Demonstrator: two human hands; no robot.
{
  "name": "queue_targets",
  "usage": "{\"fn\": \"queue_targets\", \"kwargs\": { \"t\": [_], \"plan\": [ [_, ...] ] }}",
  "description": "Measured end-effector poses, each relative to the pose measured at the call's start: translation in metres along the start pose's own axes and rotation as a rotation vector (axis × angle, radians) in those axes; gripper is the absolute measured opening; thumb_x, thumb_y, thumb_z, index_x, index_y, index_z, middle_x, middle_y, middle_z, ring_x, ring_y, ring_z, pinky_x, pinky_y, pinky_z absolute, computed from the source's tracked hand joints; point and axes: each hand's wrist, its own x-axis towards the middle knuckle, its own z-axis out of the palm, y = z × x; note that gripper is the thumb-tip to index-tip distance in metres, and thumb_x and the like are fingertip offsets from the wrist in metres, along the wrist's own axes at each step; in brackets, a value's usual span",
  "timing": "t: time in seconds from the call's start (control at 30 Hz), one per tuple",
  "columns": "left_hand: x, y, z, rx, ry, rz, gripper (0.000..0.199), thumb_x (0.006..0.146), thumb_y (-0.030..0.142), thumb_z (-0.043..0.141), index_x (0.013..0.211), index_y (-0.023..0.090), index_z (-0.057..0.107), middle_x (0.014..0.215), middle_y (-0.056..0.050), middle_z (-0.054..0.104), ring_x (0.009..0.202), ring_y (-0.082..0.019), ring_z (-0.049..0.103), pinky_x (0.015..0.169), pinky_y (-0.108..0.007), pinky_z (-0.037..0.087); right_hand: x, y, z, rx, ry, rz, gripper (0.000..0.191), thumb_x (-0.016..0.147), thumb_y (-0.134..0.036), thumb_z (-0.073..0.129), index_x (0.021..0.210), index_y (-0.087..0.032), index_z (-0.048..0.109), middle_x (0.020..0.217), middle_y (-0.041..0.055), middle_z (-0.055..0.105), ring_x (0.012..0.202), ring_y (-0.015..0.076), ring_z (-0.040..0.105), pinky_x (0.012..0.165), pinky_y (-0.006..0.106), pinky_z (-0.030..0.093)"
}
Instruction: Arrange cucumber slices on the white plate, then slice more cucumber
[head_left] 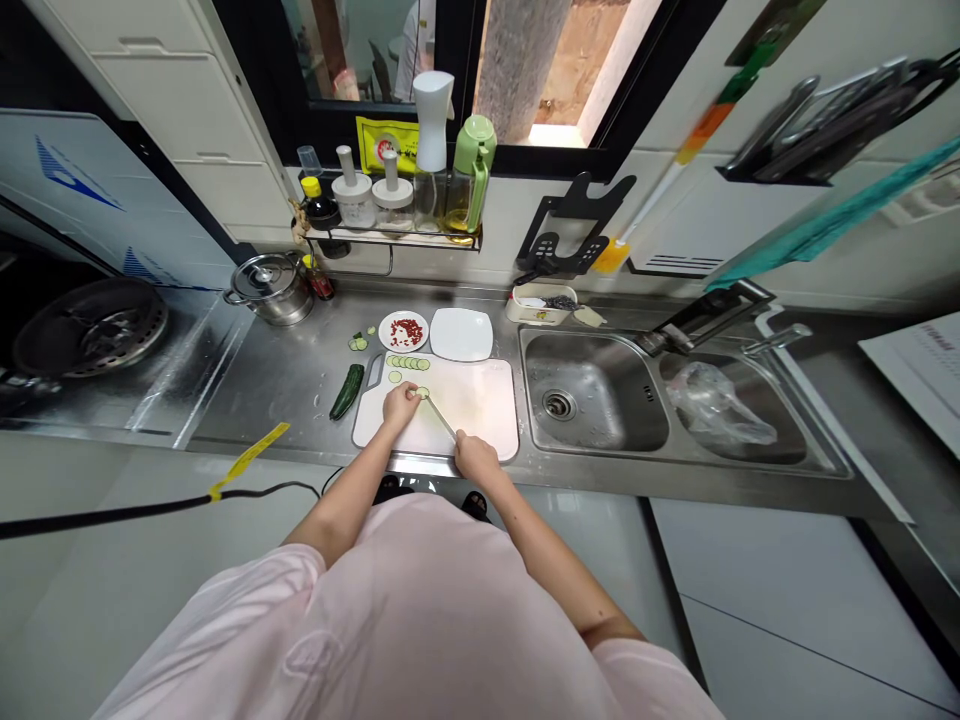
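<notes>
On the white cutting board (487,400) my left hand (401,407) pinches a cucumber slice (422,392) at its edge. My right hand (475,457) is closed round the handle of a knife (441,416), whose tip reaches that slice. A row of cucumber slices (407,363) lies along the board's upper left, with a single slice (395,377) below it. Left of the board rests a dark green cucumber piece (346,391). Behind the board are a plate of chopped red pieces (403,331) and an empty white plate (461,334).
Cucumber scraps (358,342) lie on the steel counter. A lidded pot (271,287) and a wok (91,325) stand left. The sink (596,390) is right of the board, with a plastic bag (716,405) in the second basin. Bottles (431,130) fill a wall shelf.
</notes>
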Motion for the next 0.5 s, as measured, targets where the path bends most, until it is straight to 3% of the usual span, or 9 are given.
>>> {"fn": "queue_targets", "kwargs": {
  "t": [0.5],
  "plan": [
    [0.002, -0.002, 0.002, 0.006, 0.003, 0.011, 0.018, 0.077, 0.027, 0.06, 0.094, 0.024, 0.065, 0.075, 0.0, 0.065, 0.073, -0.015, 0.059, 0.064, -0.023, 0.038, 0.006, 0.001, -0.009, -0.024, -0.074, -0.017, 0.026, 0.09, -0.015, 0.037, 0.112, -0.016, 0.048, 0.098, 0.0139, 0.065, 0.094, 0.0237, 0.063, 0.071, 0.03, 0.044]
  ]
}}
